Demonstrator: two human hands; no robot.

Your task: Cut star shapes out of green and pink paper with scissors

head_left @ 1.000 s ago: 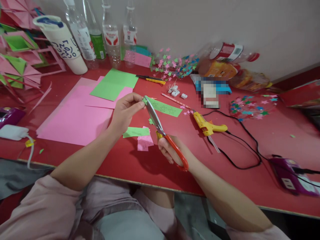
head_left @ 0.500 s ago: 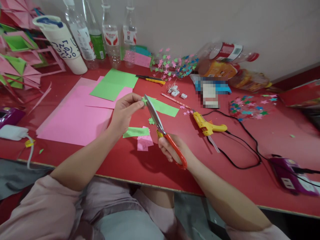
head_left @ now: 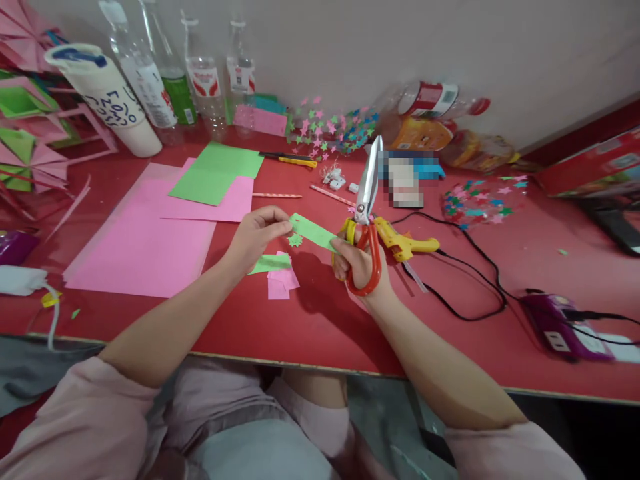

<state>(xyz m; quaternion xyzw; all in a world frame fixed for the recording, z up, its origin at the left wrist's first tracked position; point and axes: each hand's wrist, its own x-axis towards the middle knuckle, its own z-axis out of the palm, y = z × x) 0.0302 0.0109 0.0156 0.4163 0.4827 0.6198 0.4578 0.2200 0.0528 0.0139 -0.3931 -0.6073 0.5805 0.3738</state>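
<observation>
My left hand pinches the left end of a green paper strip above the red table. My right hand is closed round the orange handles of the scissors, and its fingers also touch the strip's right end. The blades are closed and point up and away. A small green star lies just below the strip. Green and pink paper scraps lie under my hands.
Pink sheets and a green sheet lie at the left. A yellow glue gun with black cord sits right of my hand. Bottles, a white cup, piles of paper stars and a purple socket block surround the area.
The scissors have left the strip's left end and swung upright, blades closed. My right hand has moved right and up to the strip's other end. The view shifted slightly.
</observation>
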